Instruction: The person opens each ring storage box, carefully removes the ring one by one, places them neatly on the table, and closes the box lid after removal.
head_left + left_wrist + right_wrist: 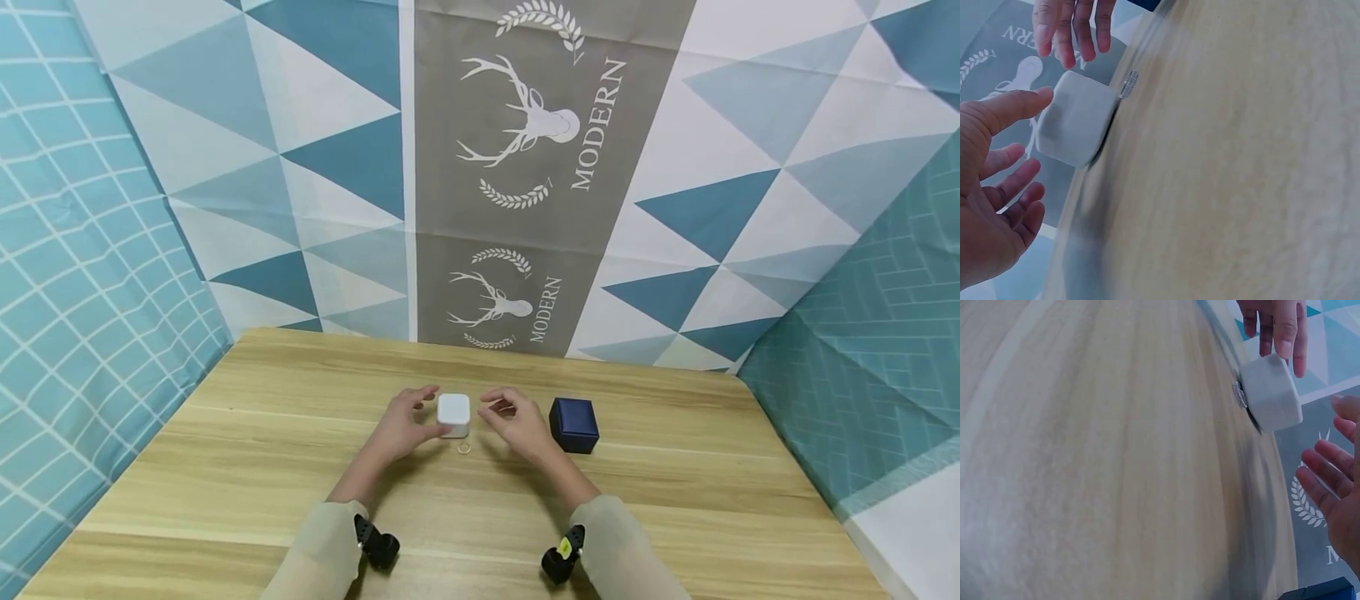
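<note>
A small white box (453, 410) with rounded edges sits closed on the wooden table. Just in front of it a ring (464, 448) rests on the wood; its band looks studded in the left wrist view (1129, 84). My left hand (400, 427) is at the box's left side, fingers spread, thumb at the front corner; whether the thumb touches cannot be told. To the box's right, my right hand (522, 427) hovers a little apart, its fingers loosely bent and holding nothing. A dark blue box (575, 425) stands right of that hand.
The wooden table (675, 483) ends at a patterned cloth backdrop (345, 167) behind the boxes. Blue tiled-pattern cloths hang at the left (75, 250) and right (885, 317). Each wrist wears a black camera (381, 550).
</note>
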Demonstrator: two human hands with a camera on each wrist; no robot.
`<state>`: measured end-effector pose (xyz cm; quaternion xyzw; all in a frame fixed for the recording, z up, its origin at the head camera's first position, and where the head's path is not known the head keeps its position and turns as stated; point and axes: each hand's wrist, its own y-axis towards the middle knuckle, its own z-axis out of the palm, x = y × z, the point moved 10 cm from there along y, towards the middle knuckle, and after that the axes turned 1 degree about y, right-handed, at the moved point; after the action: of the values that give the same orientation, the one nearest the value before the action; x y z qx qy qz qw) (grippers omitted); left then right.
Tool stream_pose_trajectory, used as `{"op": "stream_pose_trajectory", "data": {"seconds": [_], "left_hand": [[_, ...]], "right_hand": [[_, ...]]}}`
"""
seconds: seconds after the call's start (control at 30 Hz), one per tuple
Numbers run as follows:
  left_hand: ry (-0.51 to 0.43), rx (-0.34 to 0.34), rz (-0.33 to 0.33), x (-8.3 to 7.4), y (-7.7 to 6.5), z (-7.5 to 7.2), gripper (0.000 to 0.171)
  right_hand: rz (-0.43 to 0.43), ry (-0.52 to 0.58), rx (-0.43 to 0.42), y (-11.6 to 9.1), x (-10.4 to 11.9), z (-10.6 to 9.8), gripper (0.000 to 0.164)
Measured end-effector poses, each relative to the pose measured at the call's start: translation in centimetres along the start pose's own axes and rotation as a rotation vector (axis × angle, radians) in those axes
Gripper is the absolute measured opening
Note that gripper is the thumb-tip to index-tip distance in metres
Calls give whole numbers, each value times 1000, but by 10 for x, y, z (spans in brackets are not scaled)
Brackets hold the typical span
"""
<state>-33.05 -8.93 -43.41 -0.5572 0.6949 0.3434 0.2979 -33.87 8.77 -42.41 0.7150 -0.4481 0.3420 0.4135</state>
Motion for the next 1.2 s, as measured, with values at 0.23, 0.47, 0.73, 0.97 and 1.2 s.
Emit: {"op": "stream_pose_trajectory", "data": {"seconds": [0.23,0.47,0.73,0.97,1.2], "left_hand": [[-10,-12,5,-7,-2,-6,66],[-17,-10,22,-17,-5,-8,66],[-17,-1,48,-28,-4,-6,66],[-18,11,52,-38,-3,-4,66],[-3,12,77,-47,-3,-1,66]], "right_hand": [[55,-1,-18,0,-5,-7,21],[58,-22,-7,-5,16,-13,23],[54,-52,-5,-2,2,-17,26],[70,-73,-5,-3,3,-23,27],[40,-87,-19,-5,9,-31,26]]}}
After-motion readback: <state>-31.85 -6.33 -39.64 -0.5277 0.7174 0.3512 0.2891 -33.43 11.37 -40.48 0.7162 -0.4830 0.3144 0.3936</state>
